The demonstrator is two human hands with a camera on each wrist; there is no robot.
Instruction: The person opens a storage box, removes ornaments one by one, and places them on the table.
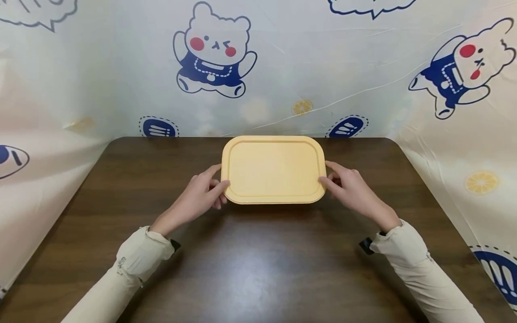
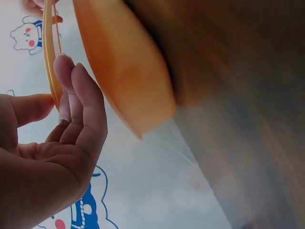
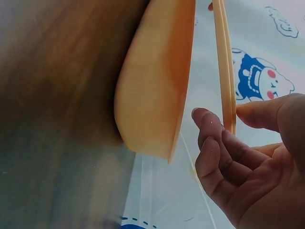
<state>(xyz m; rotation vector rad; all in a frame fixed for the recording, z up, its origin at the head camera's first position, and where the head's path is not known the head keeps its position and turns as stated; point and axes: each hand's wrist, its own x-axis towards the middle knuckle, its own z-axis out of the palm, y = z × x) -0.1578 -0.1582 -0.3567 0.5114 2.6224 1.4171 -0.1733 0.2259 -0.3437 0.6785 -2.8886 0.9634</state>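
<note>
In the head view, a flat yellow lid [image 1: 273, 170] is held between two hands. The left hand [image 1: 198, 195] has the left short side of the lid and the right hand [image 1: 350, 187] has the right short side, both close to the near corners. Each thumb is on top of the lid, and fingers are at its side edge. A brown table [image 1: 258, 264] is under the lid, and a cloth with bears on it [image 1: 282, 67] hangs behind the lid.

In the left wrist view, the thumb is on one face of the lid and bent fingers are on the other, so the pinch is only as wide as the lid's edge. A yellow box [image 2: 128, 67] is just below the lid, with a gap between. I cannot tell if these fingers touch the box.

In the right wrist view, the pinch is just as small, thumb on top and bent fingers under the lid. The box sits below the lid, apart from these fingers, with its bottom down at the table.
</note>
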